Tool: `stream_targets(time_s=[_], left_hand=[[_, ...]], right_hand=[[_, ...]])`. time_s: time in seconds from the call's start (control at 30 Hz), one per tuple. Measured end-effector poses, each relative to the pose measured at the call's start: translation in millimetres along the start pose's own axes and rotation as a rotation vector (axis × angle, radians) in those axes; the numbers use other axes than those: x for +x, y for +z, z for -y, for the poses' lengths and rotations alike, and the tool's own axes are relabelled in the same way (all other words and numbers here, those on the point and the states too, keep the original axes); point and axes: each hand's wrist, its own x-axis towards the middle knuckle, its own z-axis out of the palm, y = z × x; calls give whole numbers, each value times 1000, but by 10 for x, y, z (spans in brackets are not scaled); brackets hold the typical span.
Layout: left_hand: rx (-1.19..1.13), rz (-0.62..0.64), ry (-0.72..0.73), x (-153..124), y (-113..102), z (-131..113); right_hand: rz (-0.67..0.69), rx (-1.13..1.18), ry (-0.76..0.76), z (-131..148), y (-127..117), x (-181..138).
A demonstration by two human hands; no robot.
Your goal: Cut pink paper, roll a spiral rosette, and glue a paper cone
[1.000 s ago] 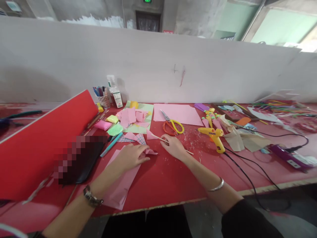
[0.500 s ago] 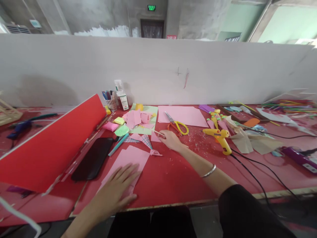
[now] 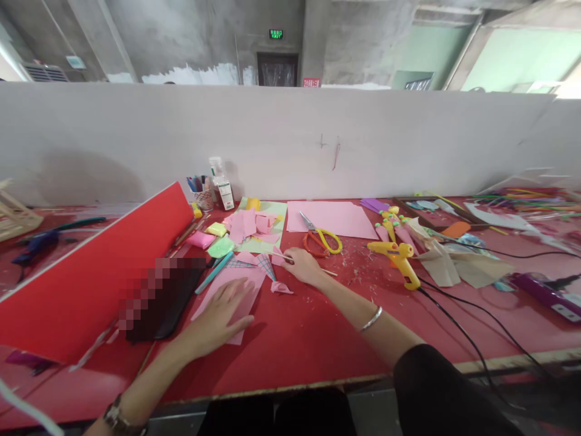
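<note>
My left hand [image 3: 222,318] lies flat with fingers spread on a sheet of pink paper [image 3: 242,278] at the front left of the table. In my right hand [image 3: 303,266] is a thin wooden stick [image 3: 329,272], gripped near its middle, low over the red tabletop. Between my hands lie a blue-checked paper piece [image 3: 265,264] and a twisted pink scrap [image 3: 281,288]. Just behind my right hand are scissors [image 3: 327,240] with yellow and orange handles. A turquoise pen-like stick [image 3: 214,274] rests beside the pink sheet.
A yellow glue gun [image 3: 399,260] with a black cord sits at right, near a purple power strip [image 3: 547,297]. A red board [image 3: 100,278] leans at left beside a black phone-like slab [image 3: 177,303]. Behind stand a bottle [image 3: 222,186] and a pen cup [image 3: 202,197]. A white partition [image 3: 272,133] closes the back.
My left hand has moved forward, and the pink sheet has slid forward with it. My right hand still grips the stick, barely moved. The view has tilted up slightly.
</note>
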Motion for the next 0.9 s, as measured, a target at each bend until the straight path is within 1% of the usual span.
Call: stream_targets(time_s=[0.07,0.17,0.23,0.3,0.37,0.43,0.53,0.63,0.73,0.83,0.9], left_hand=[[-107,-99,17,104,-53,7],[-324,-239,-10,320,-171,-34],[-510,-230,-61,477,-223,-79],[-635,-196,-100,623,-232,-134],[-705,-166,-75,747,-204,-193],[-745,-126,-23,842,-158,-247],[-808,-73,-27,923,-85,-285],[-881,-90,-96,934,-30,-256],[-998,-115,-169,904,3,-200],[-1144,-107,-236,873,25,-159],[-1186,-101,-257,861,36,-148]], right_hand=[[-16,24,-15,-4,-45,21],[-24,73,-46,23,-171,0],[-6,127,-86,52,-251,-53],[11,221,-154,70,-297,-118],[17,295,-226,63,-300,-172],[18,289,-275,32,-270,-205],[-30,195,-277,-31,-205,-237],[-90,57,-245,-70,-162,-275],[-37,-144,-229,-63,-151,-307],[18,-332,-231,-29,-154,-308],[35,-425,-242,-10,-155,-299]])
